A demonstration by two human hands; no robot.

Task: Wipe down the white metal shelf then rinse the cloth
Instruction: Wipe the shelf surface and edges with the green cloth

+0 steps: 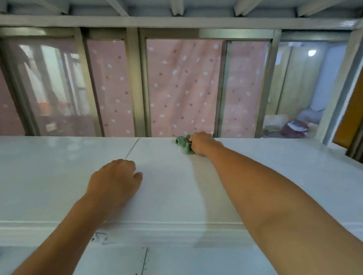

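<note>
The white metal shelf fills the lower half of the view, its flat top running left to right with a thin seam near the middle. My right hand reaches to the far edge of the top and grips a crumpled green cloth, pressing it on the surface. My left hand rests on the shelf top nearer to me, fingers curled under, holding nothing.
Behind the shelf stands a window with metal frames and a pink dotted curtain. An orange door edge is at the right. White ceiling beams run close overhead. The shelf's front lip is just below my forearms.
</note>
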